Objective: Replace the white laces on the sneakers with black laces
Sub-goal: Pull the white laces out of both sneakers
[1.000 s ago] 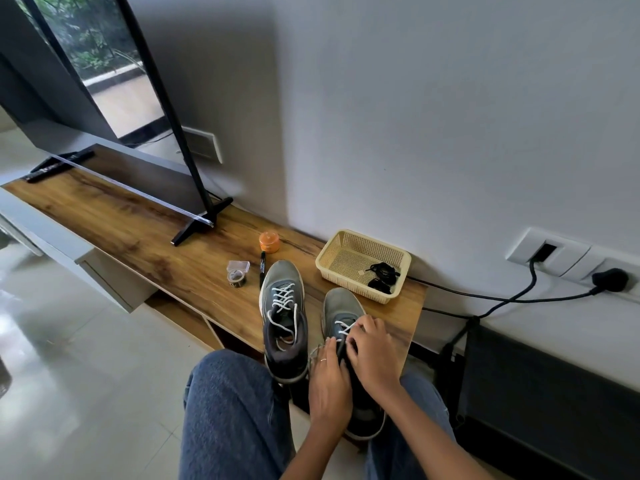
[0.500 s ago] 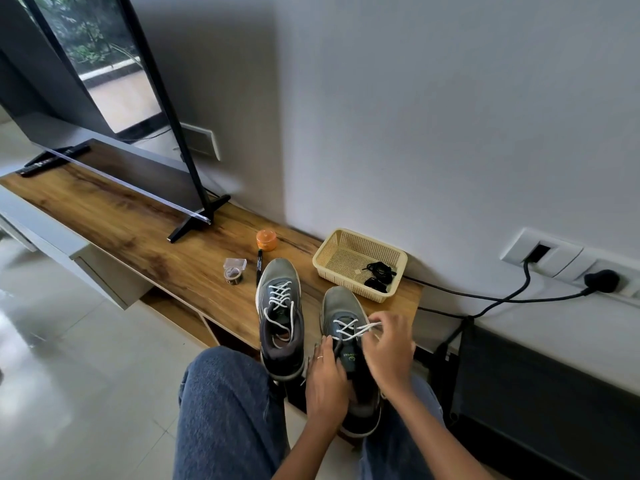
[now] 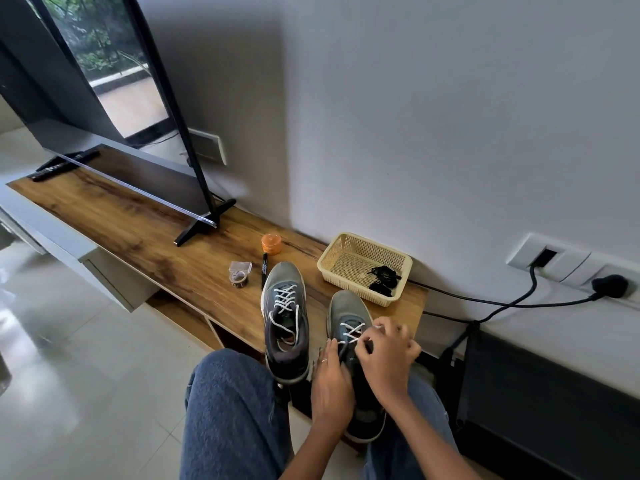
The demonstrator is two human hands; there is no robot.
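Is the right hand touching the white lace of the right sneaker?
Touching. In the head view the right hand pinches the white lace of the right sneaker; the lace runs straight into its curled fingers with no gap.

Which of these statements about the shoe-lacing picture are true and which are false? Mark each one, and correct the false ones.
1. The black laces lie in the basket. True.
2. The left shoe has no laces. False: it is still threaded with white laces.
3. The right hand pinches the white lace of the right shoe. True.
4. The orange jar stands inside the basket. False: it stands on the wooden shelf, left of the basket.
5. The left hand rests against the right shoe. True.
6. The pen lies to the right of both shoes. False: it lies left of the left shoe.
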